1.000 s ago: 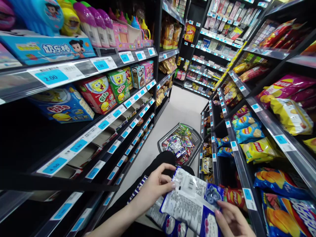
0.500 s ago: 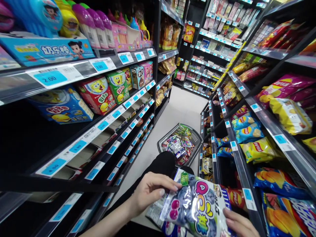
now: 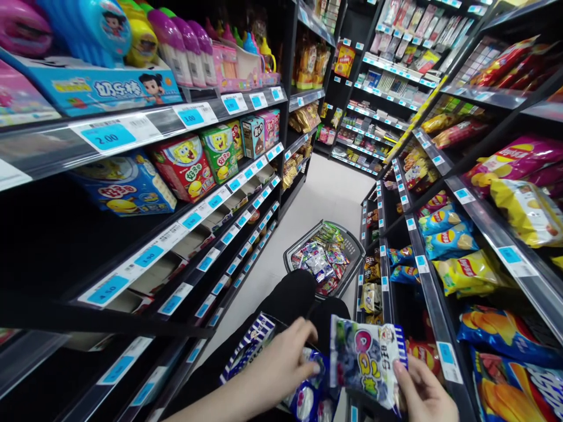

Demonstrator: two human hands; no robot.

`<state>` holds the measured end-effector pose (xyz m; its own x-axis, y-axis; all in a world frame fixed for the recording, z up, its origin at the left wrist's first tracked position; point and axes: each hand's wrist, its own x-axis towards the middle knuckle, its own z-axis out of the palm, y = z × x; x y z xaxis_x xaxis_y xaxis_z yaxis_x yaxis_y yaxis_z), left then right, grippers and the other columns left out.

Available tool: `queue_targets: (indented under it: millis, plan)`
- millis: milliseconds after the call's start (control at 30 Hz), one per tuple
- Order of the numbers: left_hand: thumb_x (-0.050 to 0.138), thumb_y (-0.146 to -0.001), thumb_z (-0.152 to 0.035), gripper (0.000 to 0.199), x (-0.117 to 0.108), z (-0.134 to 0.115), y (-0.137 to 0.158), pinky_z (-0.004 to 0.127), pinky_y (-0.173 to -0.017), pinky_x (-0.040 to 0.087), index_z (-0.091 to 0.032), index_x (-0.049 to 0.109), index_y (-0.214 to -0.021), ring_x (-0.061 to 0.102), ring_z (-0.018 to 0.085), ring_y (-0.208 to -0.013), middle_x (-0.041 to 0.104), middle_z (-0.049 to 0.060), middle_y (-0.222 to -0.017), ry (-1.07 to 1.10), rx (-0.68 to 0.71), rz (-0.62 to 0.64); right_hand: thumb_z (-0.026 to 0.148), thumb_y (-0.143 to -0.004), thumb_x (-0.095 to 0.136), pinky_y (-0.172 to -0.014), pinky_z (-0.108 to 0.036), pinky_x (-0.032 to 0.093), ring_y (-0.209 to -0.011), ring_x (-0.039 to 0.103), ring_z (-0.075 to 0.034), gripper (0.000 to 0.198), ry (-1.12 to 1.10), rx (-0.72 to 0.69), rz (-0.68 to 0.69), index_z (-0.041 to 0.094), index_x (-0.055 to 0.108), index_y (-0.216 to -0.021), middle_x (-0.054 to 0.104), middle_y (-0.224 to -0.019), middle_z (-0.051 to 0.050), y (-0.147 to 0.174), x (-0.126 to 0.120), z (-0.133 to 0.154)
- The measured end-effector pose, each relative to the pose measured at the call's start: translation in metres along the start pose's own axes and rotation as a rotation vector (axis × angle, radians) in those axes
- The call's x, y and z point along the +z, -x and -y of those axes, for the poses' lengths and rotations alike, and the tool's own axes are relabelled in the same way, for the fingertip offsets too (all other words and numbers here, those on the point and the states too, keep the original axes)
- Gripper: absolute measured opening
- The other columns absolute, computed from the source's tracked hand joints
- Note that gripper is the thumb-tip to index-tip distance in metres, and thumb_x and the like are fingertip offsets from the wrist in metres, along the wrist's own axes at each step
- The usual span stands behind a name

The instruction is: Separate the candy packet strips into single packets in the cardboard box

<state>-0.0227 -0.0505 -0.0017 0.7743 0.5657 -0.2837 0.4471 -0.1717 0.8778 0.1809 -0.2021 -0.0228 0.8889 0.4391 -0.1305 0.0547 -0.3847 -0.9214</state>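
My right hand (image 3: 424, 390) pinches the right edge of a gummy candy bag (image 3: 367, 363) with grape pictures and a blue-striped end, held up over my lap. Lower and to the left, my left hand (image 3: 288, 357) is curled, thumb apart from the fingers, around blue-and-white candy bags (image 3: 305, 395) at my lap. How far its fingers reach around them is partly hidden. Another blue-and-white striped pack (image 3: 250, 340) lies beside my left wrist, on my dark-clothed leg.
A grey shopping basket (image 3: 288, 264) filled with candy packs stands on the aisle floor (image 3: 328, 193) beyond my knees. Shelves of boxed snacks and toys (image 3: 185, 164) rise close on the left. Shelves of chip bags (image 3: 468, 272) line the right. More shelves (image 3: 387, 88) stand at the far end.
My right hand has carried the grape candy bag slightly away from my left hand. My left hand has let go of it and moved down to the other packs. The view has shifted slightly.
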Motion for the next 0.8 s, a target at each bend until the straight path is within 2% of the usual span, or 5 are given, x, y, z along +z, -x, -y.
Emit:
queue_targets:
  millis: [167, 267, 400, 600, 800]
  plan:
    - [0.069, -0.079, -0.025, 0.050, 0.037, 0.015, 0.008, 0.045, -0.080, 0.049, -0.030, 0.058, -0.127, 0.059, 0.039, -0.108, 0.060, 0.017, -0.118, -0.611, 0.235, 0.412, 0.051, -0.073, 0.070, -0.084, -0.042, 0.049, -0.088, 0.068, -0.029, 0.039, 0.278, -0.112, 0.054, 0.016, 0.071, -0.090, 0.073, -0.083, -0.006, -0.076, 0.043, 0.004]
    - [0.070, -0.079, -0.028, 0.038, 0.073, 0.038, 0.000, 0.043, -0.070, 0.050, -0.021, 0.066, -0.116, 0.063, 0.040, -0.098, 0.067, 0.021, -0.102, -0.838, 0.257, 0.404, 0.036, -0.089, 0.061, -0.090, -0.044, 0.049, -0.101, 0.063, -0.021, 0.026, 0.305, -0.073, 0.045, 0.017, 0.064, -0.107, 0.066, -0.111, -0.006, -0.132, 0.092, 0.007]
    - [0.066, -0.080, -0.027, 0.030, 0.107, 0.069, -0.019, 0.035, -0.055, 0.044, -0.018, 0.069, -0.108, 0.066, 0.037, -0.077, 0.070, 0.021, -0.090, -0.895, 0.186, 0.293, 0.034, -0.091, 0.060, -0.084, -0.043, 0.053, -0.101, 0.063, -0.021, 0.032, 0.253, -0.021, 0.211, 0.017, 0.058, -0.119, 0.061, -0.120, -0.007, -0.168, 0.137, 0.000]
    - [0.066, -0.074, -0.018, 0.032, 0.119, 0.082, -0.026, 0.030, -0.052, 0.038, -0.020, 0.070, -0.105, 0.066, 0.033, -0.075, 0.070, 0.015, -0.081, -0.898, 0.119, 0.232, 0.033, -0.092, 0.059, -0.075, -0.036, 0.056, -0.085, 0.067, -0.016, 0.022, 0.139, -0.025, 0.625, 0.015, 0.063, -0.103, 0.068, -0.100, -0.004, -0.121, 0.128, -0.049]
    - [0.069, -0.066, -0.012, 0.034, 0.114, 0.076, -0.020, 0.033, -0.056, 0.040, -0.022, 0.072, -0.098, 0.067, 0.034, -0.076, 0.071, 0.013, -0.084, -0.891, 0.172, 0.313, 0.042, -0.087, 0.062, -0.083, -0.040, 0.052, -0.085, 0.069, -0.020, 0.028, 0.195, -0.065, 0.501, 0.016, 0.069, -0.095, 0.073, -0.089, -0.004, -0.051, 0.073, -0.089]
